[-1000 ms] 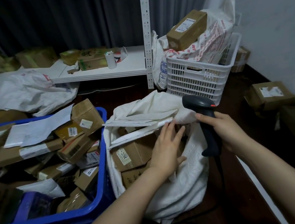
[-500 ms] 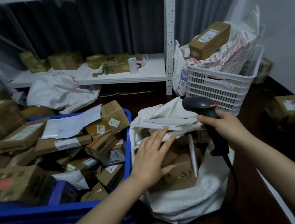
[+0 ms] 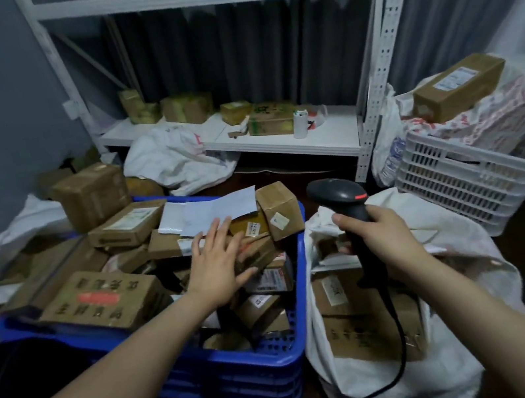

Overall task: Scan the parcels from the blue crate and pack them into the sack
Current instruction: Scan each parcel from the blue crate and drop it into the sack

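Observation:
The blue crate (image 3: 274, 363) stands at the lower left, heaped with brown cardboard parcels (image 3: 278, 210) and a white mailer (image 3: 207, 209). My left hand (image 3: 219, 261) hovers over the heap with fingers spread and straight, holding nothing. To the right stands the white sack (image 3: 461, 297), its mouth open, with several brown boxes (image 3: 363, 334) inside. My right hand (image 3: 381, 234) grips the handle of a black barcode scanner (image 3: 340, 192) above the sack's mouth. The scanner's cable (image 3: 399, 360) hangs down over the sack.
A white metal shelf (image 3: 313, 138) with boxes and a label roll stands behind. At the right, a white slatted basket (image 3: 465, 175) holds printed bags and a long box (image 3: 458, 89). More boxes (image 3: 90, 196) and white sacks (image 3: 175, 161) lie at the left.
My left hand has left the sack's mouth and swung left over the crate's parcels. The view has tilted up and left. My right hand still holds the scanner over the sack.

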